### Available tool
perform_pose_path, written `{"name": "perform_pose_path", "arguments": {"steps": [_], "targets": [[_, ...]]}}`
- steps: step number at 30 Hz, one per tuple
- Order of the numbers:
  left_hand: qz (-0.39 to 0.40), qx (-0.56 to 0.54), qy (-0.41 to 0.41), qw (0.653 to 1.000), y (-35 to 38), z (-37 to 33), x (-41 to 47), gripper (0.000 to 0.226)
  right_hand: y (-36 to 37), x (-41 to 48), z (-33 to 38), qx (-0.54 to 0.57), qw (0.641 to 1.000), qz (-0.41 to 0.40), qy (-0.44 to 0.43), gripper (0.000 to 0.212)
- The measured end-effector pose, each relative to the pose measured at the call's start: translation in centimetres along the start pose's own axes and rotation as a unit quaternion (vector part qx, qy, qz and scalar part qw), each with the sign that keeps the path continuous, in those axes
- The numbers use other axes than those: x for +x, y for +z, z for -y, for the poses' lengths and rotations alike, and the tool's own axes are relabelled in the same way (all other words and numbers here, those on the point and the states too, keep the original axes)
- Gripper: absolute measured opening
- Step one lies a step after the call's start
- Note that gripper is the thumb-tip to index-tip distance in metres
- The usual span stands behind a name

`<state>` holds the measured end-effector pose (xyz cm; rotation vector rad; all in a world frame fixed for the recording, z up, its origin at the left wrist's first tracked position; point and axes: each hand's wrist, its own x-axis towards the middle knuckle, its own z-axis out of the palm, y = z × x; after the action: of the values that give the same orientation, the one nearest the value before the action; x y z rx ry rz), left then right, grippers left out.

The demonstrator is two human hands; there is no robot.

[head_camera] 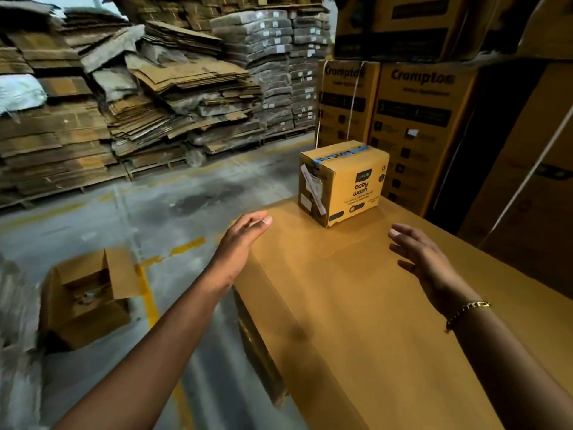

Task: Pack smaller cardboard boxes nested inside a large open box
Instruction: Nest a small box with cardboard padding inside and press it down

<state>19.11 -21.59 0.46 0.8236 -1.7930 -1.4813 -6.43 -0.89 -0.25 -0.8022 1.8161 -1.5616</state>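
A small sealed cardboard box (344,181) printed "baby wash", with blue tape on top, stands at the far end of a broad flat cardboard surface (356,305). Both my hands are stretched out toward it and hold nothing. My left hand (245,237) hovers near the surface's left edge, fingers loosely extended. My right hand (424,259) hovers over the surface to the right of the box, fingers spread, with a gold bracelet on the wrist. An open cardboard box (90,293) sits on the floor at lower left, flaps up, with something small inside.
Tall "Crompton" cartons (412,119) are stacked right behind the small box and along the right. Heaps of flattened cardboard on pallets (139,97) line the far wall. Grey concrete floor with yellow lines (148,293) lies to the left.
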Motion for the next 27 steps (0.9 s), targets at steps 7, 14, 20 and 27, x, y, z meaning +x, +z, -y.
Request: {"name": "perform_pose_path", "arguments": {"steps": [7, 14, 20, 27], "targets": [[0.064, -0.002, -0.023, 0.998, -5.6, 3.4, 12.8, 0.028, 7.2, 6.2, -0.8, 0.036, 0.996, -0.068, 0.037, 0.071], [0.145, 0.002, -0.030, 0.989, -4.3, 4.8, 23.7, 0.032, 8.7, 11.9, -0.9, 0.074, 0.983, -0.157, 0.055, 0.060], [0.181, -0.005, -0.030, 0.983, -1.2, 6.3, 31.8, 0.021, 8.2, 19.6, -0.3, 0.081, 0.977, -0.187, 0.065, 0.052], [0.182, 0.036, -0.003, 0.983, 0.9, 7.7, 42.9, 0.037, 9.0, 27.8, 0.2, 0.082, 0.966, -0.214, 0.122, 0.048]]}}
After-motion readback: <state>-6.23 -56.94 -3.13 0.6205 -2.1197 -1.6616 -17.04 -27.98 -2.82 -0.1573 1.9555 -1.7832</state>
